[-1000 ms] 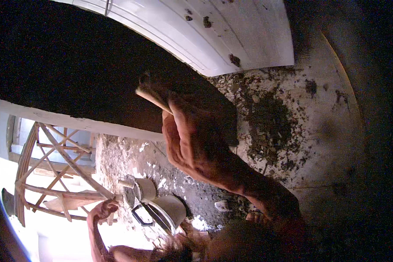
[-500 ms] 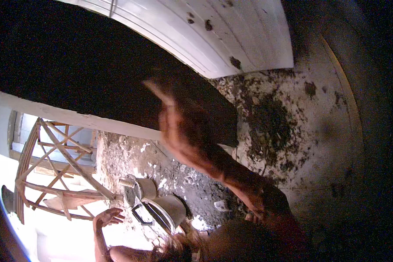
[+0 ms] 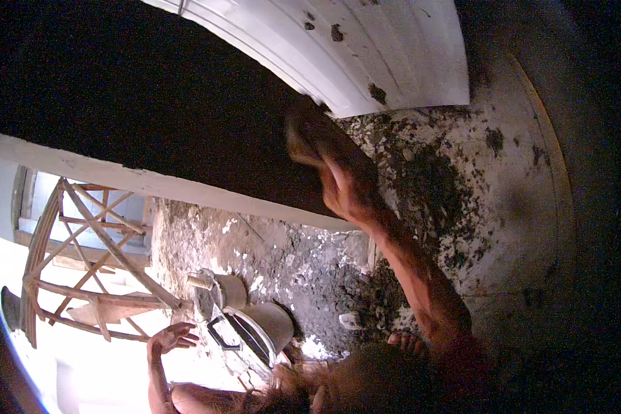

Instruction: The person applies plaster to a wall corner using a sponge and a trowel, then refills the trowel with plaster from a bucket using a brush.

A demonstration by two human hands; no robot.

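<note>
My left hand [image 3: 171,338] hangs at the lower left with its fingers apart and nothing in it. Close beside it stand a bucket [image 3: 272,327] with a dark handle and a smaller pale container [image 3: 229,292]. My right arm stretches up from the lower right. The right hand [image 3: 334,169] is in deep shadow, in front of the dark surface and just below the lower corner of a white ribbed panel [image 3: 400,55]. Its fingers are smeared and dim, so I cannot make out whether they hold anything.
A wooden lattice frame [image 3: 93,248] stands at the left in bright light. Dark clumps and crumbs [image 3: 428,186] cover the pale floor below the panel. A pale ledge [image 3: 152,181] edges the dark surface. Bare toes [image 3: 408,343] show near my right forearm.
My right hand has moved right, toward the white panel's lower corner, and its forearm is steeper. My left hand is almost where it was. The whole view has shifted slightly.
</note>
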